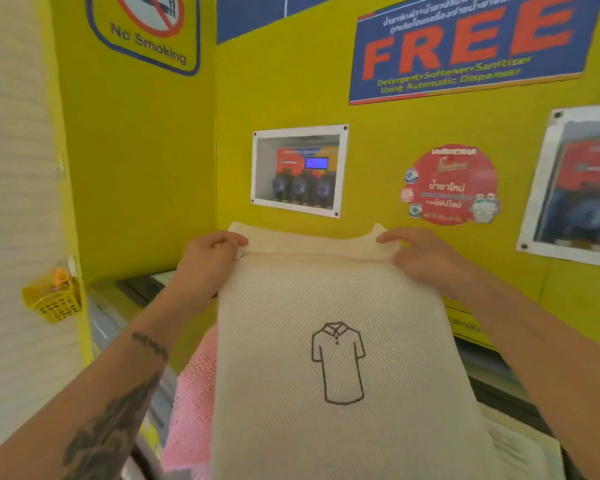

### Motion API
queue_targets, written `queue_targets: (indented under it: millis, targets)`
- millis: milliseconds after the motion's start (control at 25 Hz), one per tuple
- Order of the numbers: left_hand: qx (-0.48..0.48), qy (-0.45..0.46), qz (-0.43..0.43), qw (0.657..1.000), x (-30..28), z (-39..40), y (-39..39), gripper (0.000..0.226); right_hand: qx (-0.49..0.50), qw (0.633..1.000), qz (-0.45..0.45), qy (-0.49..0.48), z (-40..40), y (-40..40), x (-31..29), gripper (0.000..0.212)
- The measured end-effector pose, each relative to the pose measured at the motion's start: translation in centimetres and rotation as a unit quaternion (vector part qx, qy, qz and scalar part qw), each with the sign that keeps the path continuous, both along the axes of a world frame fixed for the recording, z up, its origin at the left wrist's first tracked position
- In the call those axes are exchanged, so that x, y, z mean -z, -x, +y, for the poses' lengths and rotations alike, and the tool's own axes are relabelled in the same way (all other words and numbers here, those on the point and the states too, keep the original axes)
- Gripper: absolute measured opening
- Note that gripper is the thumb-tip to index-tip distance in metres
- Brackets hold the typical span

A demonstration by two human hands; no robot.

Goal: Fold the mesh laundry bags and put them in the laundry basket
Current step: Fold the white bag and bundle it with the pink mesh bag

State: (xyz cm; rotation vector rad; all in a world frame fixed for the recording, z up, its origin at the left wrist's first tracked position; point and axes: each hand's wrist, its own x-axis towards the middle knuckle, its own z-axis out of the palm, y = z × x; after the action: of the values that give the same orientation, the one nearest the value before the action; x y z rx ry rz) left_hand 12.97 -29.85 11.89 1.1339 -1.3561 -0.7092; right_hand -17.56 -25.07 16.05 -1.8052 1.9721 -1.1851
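Observation:
A cream mesh laundry bag with a black shirt outline on it hangs spread out in front of me. My left hand grips its top left corner and my right hand grips its top right corner, both raised at the same height. A pink mesh bag lies beneath it at the lower left, mostly hidden. Another pale mesh piece shows at the lower right. No laundry basket is in view.
Yellow walls close in on the left and front, with posters and a small framed window. A small yellow plastic basket hangs on the left wall. Machine tops lie below the bags.

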Motion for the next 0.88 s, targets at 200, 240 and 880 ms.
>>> queue_targets:
  millis: [200, 240, 880]
  targets:
    - [0.024, -0.110, -0.107, 0.988, 1.3, -9.2, -5.6, 0.032, 0.039, 0.995, 0.003, -0.089, -8.6, -5.5, 4.4, 0.036]
    - [0.005, -0.112, -0.211, 0.971, 2.9, -9.9, -5.9, 0.041, 0.036, 0.989, 0.049, -0.136, -9.8, -5.9, 6.1, 0.039]
    - [0.102, -0.059, -0.543, 0.831, 12.1, -5.2, -0.8, 0.049, -0.097, 0.918, 0.338, -0.183, -5.4, -9.7, 11.3, 0.044]
